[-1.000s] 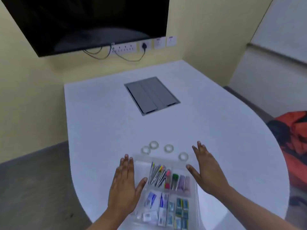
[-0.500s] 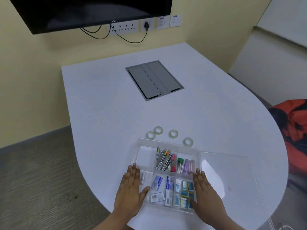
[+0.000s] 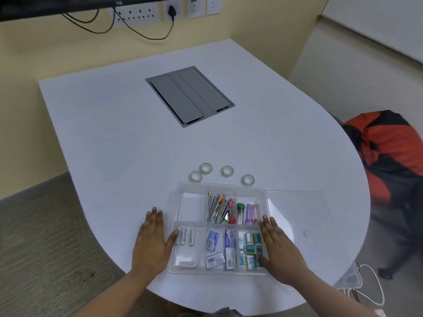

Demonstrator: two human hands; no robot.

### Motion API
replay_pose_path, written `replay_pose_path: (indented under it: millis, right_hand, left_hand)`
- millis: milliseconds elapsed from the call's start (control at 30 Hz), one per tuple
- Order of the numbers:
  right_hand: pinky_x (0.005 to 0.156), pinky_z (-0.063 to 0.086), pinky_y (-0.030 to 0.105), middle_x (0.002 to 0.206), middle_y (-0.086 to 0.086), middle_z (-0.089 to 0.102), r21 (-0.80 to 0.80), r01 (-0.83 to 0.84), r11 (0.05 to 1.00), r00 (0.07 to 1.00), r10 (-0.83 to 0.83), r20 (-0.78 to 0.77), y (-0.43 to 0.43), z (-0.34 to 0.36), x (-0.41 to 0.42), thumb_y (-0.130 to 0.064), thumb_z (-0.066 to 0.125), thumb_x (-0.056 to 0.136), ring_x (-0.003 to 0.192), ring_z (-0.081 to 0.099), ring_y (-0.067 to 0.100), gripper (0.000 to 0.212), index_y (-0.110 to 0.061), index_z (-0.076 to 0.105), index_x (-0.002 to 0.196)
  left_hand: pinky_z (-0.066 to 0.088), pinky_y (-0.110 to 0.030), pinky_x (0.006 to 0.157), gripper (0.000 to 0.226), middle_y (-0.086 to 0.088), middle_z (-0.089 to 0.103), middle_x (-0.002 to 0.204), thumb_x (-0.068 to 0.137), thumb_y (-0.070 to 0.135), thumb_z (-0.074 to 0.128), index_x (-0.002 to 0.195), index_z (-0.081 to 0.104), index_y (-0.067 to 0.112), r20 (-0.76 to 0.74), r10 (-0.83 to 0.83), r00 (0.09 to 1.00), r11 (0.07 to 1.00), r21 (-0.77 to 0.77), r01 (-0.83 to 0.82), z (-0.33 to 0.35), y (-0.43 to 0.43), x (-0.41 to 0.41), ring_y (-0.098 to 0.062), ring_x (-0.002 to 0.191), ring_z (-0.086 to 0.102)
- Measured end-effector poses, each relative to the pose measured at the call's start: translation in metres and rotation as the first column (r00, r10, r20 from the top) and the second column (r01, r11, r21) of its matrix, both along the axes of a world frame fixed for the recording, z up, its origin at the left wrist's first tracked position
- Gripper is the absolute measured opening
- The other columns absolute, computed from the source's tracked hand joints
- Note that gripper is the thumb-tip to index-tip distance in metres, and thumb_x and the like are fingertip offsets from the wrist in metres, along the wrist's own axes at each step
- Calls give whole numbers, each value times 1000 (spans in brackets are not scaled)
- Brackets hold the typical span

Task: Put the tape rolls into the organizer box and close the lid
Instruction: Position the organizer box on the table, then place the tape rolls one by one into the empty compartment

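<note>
Pale yellow walls and a row of sockets back the white worktop, with a grey cable hatch at twelve o'clock from your box. The clear organizer box sits near the worktop's front edge, its lid swung flat open at three o'clock. Four tape rolls lie loose on the worktop just beyond the far wall: one at eleven o'clock, a second touching or nearly touching it, a third at twelve, a fourth at one o'clock. None is in the box yet.

Your left hand lies flat and open on the worktop against the box's nine o'clock wall, thumb touching the rim, holding nothing. Your right hand lies flat and open along the three o'clock edge, over the hinge side, also empty. You seem to be bracketing the box to steady and square it before reaching out. The far left compartment is bare, probably where the rolls should go.

Compared with half a second ago, your hands have spread apart: then they rested on the near compartments, now they flank the walls, uncovering the batteries. The rolls and the lid have not shifted.
</note>
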State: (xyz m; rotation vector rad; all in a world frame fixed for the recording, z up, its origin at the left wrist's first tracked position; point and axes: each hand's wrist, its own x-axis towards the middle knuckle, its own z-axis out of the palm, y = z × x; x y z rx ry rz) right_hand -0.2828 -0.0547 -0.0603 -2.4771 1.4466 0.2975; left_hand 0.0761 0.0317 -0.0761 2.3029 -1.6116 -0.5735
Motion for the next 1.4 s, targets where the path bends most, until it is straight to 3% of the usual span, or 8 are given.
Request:
replay_pose_path:
  millis: [133,267,400,667,867,1000,1167,1400]
  right_hand:
    - [117,-2,31,159,-8,-16,45,69,997,990,-74,118,-3,6,6,-57,49,88,146,-18,12,94,-29,-15,150]
    - [117,7,31,159,-12,-1,61,147,987,951,-157,265,-19,22,12,-44,62,87,147,-7,9,89,-30,3,152]
    - [117,20,34,157,-2,24,6,172,985,912,-162,377,-54,36,20,-28,70,85,146,17,17,72,-18,34,147]
    - [103,31,25,138,2,52,108,260,959,856,-281,433,-138,45,34,-25,69,86,129,46,20,45,-17,55,128]
    - [81,42,28,111,5,64,213,257,942,901,-314,299,-191,34,61,-29,71,79,108,58,25,34,-17,63,110]
    - [84,43,30,123,6,58,261,325,909,902,-380,203,-213,18,81,-31,74,77,110,56,24,53,-15,56,124]
    - [76,44,32,115,8,55,300,452,840,873,-485,41,-230,5,95,-46,84,63,102,56,27,73,-11,52,119]
    - [70,45,32,108,5,60,248,500,829,854,-519,13,-234,6,106,-34,75,68,92,58,26,56,-16,52,116]
  left_hand:
    - [8,-46,121,58,-7,8,162,100,40,23,152,12,16,61,34,998,997,63,-38,-6,-17,22,-23,149,4]
    - [5,-41,121,63,-7,4,162,100,39,30,152,6,12,93,-49,994,993,112,39,-8,-40,31,-21,149,2]
    - [-1,-50,119,69,-6,-15,160,98,28,33,150,-9,12,143,-174,974,959,249,134,-10,-62,26,-23,148,-10]
    - [-10,-66,109,80,2,-51,140,98,27,30,133,-41,19,21,-130,991,852,514,101,-34,-72,29,-22,131,-43]
    - [-15,-65,108,78,6,-55,138,98,41,26,136,-40,25,-11,-150,989,822,555,131,-37,-71,34,-17,122,-53]
    - [-17,-64,107,80,7,-55,138,98,49,26,135,-41,28,-44,-150,988,806,574,148,-36,-72,35,-16,121,-55]
    - [-18,-64,106,84,7,-58,136,96,54,27,133,-44,28,-57,-163,985,782,601,164,-34,-74,36,-19,122,-55]
    - [-20,-62,106,85,7,-59,134,97,55,26,131,-46,26,-87,-139,986,768,619,163,-26,-78,34,-20,120,-55]
